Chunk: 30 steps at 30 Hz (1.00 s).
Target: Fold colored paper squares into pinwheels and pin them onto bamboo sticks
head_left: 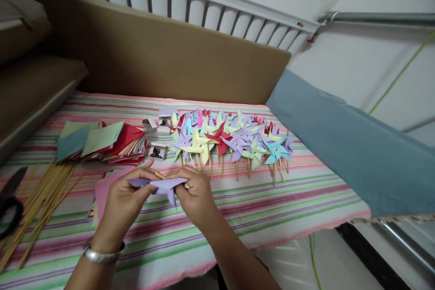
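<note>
Both of my hands hold a folded purple paper pinwheel [163, 186] above the striped cloth. My left hand [124, 201] pinches its left side, with a thin wooden stick end [159, 175] showing at the thumb. My right hand [197, 195] grips the right side of the paper. A silver bangle [102, 256] sits on my left wrist. Finished pinwheels [231, 138] on sticks lie in a row just beyond my hands.
A stack of coloured paper squares [102, 142] lies at the left, with a bundle of wooden sticks [41, 199] and black scissors [10, 204] further left. Small white boxes [158, 150] sit near the stack. A cardboard sheet [163, 54] stands behind; blue cloth [346, 145] lies right.
</note>
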Motion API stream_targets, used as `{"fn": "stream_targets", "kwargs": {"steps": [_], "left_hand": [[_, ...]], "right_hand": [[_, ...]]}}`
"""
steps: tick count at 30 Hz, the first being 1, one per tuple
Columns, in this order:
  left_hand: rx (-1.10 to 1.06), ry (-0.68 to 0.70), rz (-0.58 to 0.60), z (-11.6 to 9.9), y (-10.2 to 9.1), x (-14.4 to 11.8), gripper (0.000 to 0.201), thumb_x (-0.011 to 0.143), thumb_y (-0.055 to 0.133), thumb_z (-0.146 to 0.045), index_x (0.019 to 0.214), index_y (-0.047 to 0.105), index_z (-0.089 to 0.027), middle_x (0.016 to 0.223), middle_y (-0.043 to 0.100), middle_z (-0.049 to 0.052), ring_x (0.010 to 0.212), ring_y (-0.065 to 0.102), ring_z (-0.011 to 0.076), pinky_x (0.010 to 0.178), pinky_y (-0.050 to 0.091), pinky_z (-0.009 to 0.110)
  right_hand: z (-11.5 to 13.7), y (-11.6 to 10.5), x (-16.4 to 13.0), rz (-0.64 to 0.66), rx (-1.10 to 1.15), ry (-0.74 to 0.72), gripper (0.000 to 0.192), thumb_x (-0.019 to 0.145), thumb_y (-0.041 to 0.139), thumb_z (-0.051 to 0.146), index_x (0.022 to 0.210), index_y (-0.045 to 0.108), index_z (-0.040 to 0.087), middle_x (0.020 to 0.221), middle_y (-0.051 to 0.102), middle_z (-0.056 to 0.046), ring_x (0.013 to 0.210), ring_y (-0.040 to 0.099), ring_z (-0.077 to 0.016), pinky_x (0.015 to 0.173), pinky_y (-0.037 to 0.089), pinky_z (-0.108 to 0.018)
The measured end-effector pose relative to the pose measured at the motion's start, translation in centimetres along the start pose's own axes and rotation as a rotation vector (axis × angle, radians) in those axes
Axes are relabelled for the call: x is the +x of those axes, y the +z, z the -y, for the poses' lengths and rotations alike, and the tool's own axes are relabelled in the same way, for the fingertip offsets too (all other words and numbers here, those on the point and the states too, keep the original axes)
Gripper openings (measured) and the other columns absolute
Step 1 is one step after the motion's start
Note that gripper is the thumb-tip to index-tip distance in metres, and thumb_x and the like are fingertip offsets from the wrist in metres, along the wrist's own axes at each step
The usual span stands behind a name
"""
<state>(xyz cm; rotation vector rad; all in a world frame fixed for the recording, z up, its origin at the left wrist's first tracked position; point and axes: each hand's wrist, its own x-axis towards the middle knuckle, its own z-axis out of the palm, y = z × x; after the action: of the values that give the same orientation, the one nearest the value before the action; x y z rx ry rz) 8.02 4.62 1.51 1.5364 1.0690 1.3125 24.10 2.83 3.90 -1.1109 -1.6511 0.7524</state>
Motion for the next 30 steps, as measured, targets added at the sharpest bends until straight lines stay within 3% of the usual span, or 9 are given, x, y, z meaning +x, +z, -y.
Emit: {"fn": "stream_targets", "kwargs": {"steps": [5,9,12,16,23,27,30], "left_hand": [[-0.041,-0.082,-0.066,0.7,-0.2,0.2,0.008,0.065,0.071,-0.024,0.067,0.065,-0.020,0.072,0.068,0.002,0.083,0.062,0.0217,0.077,0.049,0.034],[-0.054,-0.223,-0.075,1.0,-0.1,0.1,0.019,0.061,0.074,-0.029,0.071,0.064,-0.017,0.065,0.064,0.001,0.064,0.060,0.0174,0.055,0.048,0.027],[-0.053,-0.304,-0.062,0.9,0.1,0.0,0.025,0.058,0.076,-0.032,0.070,0.063,-0.015,0.059,0.062,0.000,0.055,0.057,0.0144,0.048,0.044,0.024],[-0.078,-0.366,-0.090,0.7,0.2,-0.3,0.030,0.055,0.077,-0.034,0.072,0.062,-0.013,0.058,0.062,0.000,0.053,0.057,0.0148,0.048,0.043,0.024],[-0.180,-0.425,-0.166,0.5,0.5,-0.5,0.037,0.051,0.079,-0.032,0.077,0.061,-0.013,0.063,0.064,0.000,0.056,0.057,0.0140,0.051,0.043,0.023],[-0.262,-0.373,-0.141,0.4,0.9,0.0,0.042,0.054,0.078,-0.029,0.089,0.060,-0.015,0.073,0.066,0.001,0.064,0.059,0.0139,0.056,0.045,0.023],[-0.310,-0.314,-0.159,0.7,1.0,0.5,0.051,0.054,0.078,-0.026,0.100,0.058,-0.018,0.080,0.066,0.001,0.072,0.060,0.0136,0.064,0.047,0.023]], "right_hand": [[-0.2,0.0,-0.1,0.044,-0.052,-0.001,0.032,0.074,0.045,0.003,0.085,0.068,0.022,0.077,0.063,-0.001,0.078,0.058,-0.0149,0.071,0.046,-0.025],[-0.8,-0.3,-0.3,0.098,-0.069,0.055,0.033,0.072,0.047,0.003,0.090,0.067,0.022,0.082,0.066,-0.001,0.080,0.060,-0.0151,0.072,0.046,-0.025],[-1.6,-0.5,-0.9,0.116,-0.064,0.120,0.031,0.073,0.048,0.004,0.090,0.067,0.021,0.083,0.068,-0.001,0.076,0.062,-0.0143,0.069,0.047,-0.024],[-3.0,-0.5,-2.1,0.150,-0.120,0.145,0.028,0.071,0.051,0.004,0.085,0.068,0.022,0.080,0.069,0.001,0.071,0.061,-0.0136,0.065,0.046,-0.023],[-4.9,-0.2,-2.9,0.156,-0.274,0.254,0.006,0.068,0.064,0.014,0.071,0.066,0.018,0.070,0.065,0.000,0.063,0.057,-0.0128,0.057,0.041,-0.021],[-5.7,-0.1,-2.6,0.164,-0.165,0.277,0.005,0.069,0.062,0.014,0.070,0.065,0.018,0.070,0.064,0.000,0.061,0.056,-0.0117,0.057,0.041,-0.021],[-6.2,-0.5,-2.2,0.076,-0.032,0.329,0.003,0.068,0.062,0.016,0.067,0.064,0.017,0.067,0.063,0.001,0.059,0.056,-0.0118,0.054,0.041,-0.021]]}}
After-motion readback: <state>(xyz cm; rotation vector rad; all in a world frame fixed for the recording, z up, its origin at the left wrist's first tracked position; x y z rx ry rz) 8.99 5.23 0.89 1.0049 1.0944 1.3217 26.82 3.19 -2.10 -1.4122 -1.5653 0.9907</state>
